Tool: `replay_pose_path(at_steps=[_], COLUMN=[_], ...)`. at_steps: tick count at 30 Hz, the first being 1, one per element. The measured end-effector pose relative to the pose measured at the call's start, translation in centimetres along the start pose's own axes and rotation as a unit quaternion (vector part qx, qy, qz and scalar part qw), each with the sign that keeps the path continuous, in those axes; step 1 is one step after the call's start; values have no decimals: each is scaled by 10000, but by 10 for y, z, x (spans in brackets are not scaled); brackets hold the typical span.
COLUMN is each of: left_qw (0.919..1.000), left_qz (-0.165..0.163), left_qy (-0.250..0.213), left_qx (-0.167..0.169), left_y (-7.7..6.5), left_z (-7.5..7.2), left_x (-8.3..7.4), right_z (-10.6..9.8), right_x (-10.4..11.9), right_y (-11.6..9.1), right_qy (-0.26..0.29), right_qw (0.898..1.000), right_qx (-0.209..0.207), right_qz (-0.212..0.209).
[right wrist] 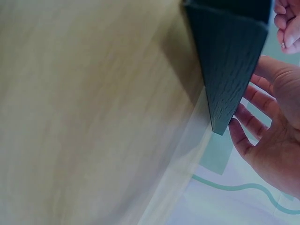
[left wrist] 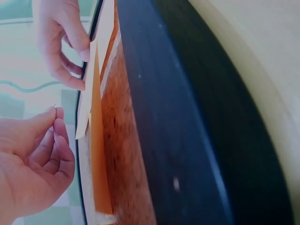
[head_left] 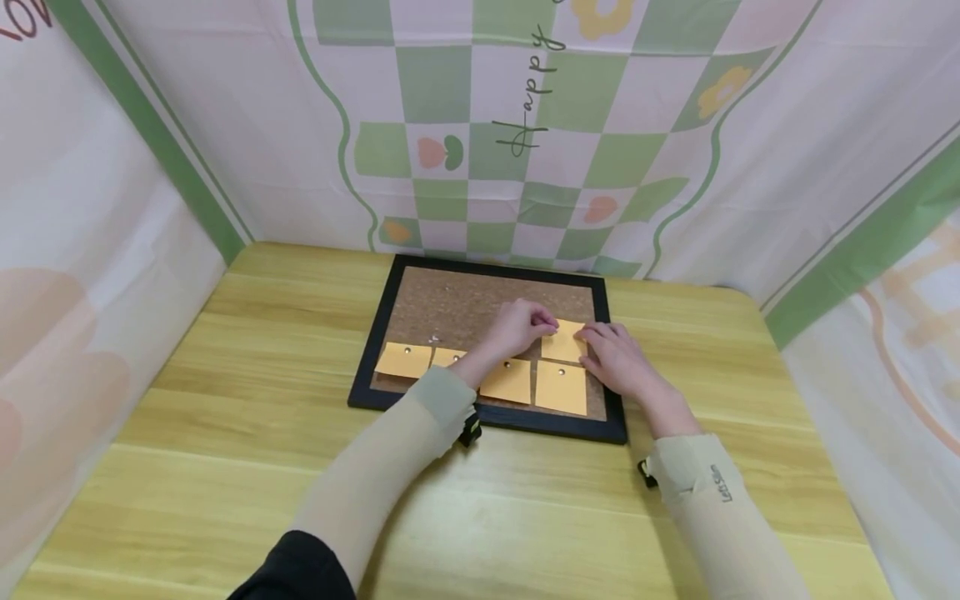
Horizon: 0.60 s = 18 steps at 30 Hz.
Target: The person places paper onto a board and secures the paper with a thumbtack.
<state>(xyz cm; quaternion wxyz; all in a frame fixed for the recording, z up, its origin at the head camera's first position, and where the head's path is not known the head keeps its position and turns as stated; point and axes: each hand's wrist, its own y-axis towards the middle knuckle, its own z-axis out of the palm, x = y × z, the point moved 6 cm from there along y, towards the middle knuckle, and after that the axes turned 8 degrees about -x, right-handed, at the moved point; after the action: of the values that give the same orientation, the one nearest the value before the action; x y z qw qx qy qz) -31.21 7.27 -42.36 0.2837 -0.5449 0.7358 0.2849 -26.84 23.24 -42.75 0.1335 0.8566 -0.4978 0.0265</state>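
A cork board (head_left: 480,304) in a black frame (head_left: 551,425) lies on the table. Between thumb and index finger my left hand (head_left: 517,327) pinches a thumbtack (left wrist: 56,106); its thin point shows in the left wrist view. That hand is just left of the upper yellow paper note (head_left: 564,342) at the board's right. On the same note's right side rest the fingertips of my right hand (head_left: 617,360), its fingers slightly bent. Below it, a tacked note (head_left: 561,390) ends a row along the board's lower edge. My left wrist partly covers another note (head_left: 447,357).
The row also has a far-left note (head_left: 403,361) and a middle note (head_left: 506,383), each with a round tack head. Small shiny bits (head_left: 433,339) lie on the cork. A wooden table (head_left: 262,367) surrounds the board, with a patterned cloth (head_left: 442,100) behind.
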Motion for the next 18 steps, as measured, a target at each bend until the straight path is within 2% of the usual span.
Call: replay_pose_path(at_steps=[7,18], left_qw=[9994,9992], left_qz=[-309,-299], left_qy=[118,222], left_qx=[-119,-165], left_y=[6,15], left_z=[12,23], left_x=[-1,0], right_z=[1,1], right_x=[-1,-2], right_y=[0,0], right_qy=[36,58], right_qw=[9999,9999], right_qx=[-99,-54], right_qz=[-87,-63])
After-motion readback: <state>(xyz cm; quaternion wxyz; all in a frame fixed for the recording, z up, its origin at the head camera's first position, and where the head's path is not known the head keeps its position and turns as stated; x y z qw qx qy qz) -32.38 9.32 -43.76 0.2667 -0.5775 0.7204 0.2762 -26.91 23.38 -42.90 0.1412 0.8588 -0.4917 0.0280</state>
